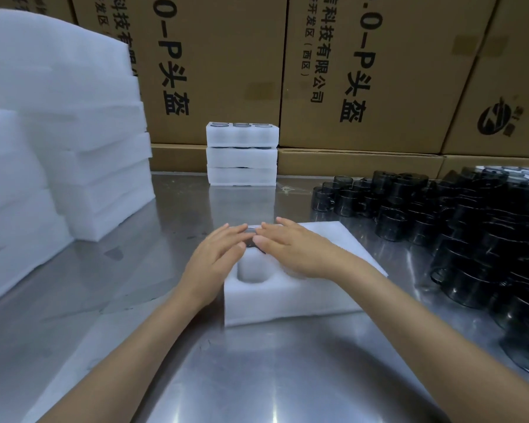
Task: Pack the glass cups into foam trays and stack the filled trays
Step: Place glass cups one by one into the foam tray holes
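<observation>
Foam tray (pixel 290 296) flat on steel worktop (pixel 196 377), centre of view, one round pocket (pixel 252 271) visible at near left, empty. Dark glass cup (pixel 252 239) seated in pocket just beyond, largely hidden by fingers; remaining pockets covered by hands, contents not discernible. Left hand (pixel 217 257) laid over left side of tray, fingers straight and together, fingertips on cup rim, nothing gripped. Right hand (pixel 290 248) laid flat across tray from right, fingers extended, tips meeting cup beside left fingertips, nothing gripped.

Behind tray, against far wall: stack of three filled trays (pixel 242 154), cup rims showing in top tray, three rims countable along visible edge. Right of worktop: dense cluster of loose dark cups (pixel 458 227), upright, touching one another, too many to count. Left of worktop: two tall piles of white foam slabs (pixel 74 132), layers not clearly separable. Backdrop: row of printed cardboard cartons (pixel 364 71), at least four faces visible, resting on further flat cartons.
</observation>
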Motion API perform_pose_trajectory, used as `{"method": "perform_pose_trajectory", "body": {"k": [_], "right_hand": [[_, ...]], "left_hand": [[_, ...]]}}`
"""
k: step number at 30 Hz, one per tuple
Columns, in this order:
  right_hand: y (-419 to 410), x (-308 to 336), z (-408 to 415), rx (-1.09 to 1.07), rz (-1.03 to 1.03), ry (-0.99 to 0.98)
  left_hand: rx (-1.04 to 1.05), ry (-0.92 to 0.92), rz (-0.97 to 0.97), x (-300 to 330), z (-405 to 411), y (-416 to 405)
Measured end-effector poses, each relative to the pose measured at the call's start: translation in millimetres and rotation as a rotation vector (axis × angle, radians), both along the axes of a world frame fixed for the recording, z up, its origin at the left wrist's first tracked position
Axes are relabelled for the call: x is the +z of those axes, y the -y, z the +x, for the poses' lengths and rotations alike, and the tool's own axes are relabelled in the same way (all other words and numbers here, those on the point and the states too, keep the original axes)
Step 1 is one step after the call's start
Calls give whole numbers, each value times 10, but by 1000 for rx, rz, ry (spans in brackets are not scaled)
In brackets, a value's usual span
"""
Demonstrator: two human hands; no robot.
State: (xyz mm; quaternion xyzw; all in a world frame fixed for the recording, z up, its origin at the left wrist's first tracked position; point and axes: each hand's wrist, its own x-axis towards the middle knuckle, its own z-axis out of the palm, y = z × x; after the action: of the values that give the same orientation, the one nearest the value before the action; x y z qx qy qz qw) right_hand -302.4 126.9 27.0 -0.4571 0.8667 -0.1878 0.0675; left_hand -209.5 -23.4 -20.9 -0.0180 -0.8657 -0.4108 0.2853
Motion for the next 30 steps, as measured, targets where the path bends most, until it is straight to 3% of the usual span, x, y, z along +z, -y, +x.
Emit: {"method": "perform_pose_trajectory", "body": {"k": [2,5,7,10,14,25,30], "right_hand": [[-98,71,-133,-59,-144,70],[-360,171,-451,-333,-440,-70],[-564,110,-732,-521,-524,-103],[-842,-180,-1046,-713,-410,-77],[-1040,-520,-1184,-794,-309,-86],[-1023,-405,-1109,-890,-431,-415],[-916,-285,-1004,-908,-169,-371]], "left_hand": [[3,46,43,-7,-11,21],[-1,67,135,-27,-36,57],[-18,103,229,-35,-59,59],[-38,171,362,-35,-80,73],[-60,208,418,-51,-89,113],[-105,230,517,-62,-108,151],[-109,229,550,-52,-110,145]]}}
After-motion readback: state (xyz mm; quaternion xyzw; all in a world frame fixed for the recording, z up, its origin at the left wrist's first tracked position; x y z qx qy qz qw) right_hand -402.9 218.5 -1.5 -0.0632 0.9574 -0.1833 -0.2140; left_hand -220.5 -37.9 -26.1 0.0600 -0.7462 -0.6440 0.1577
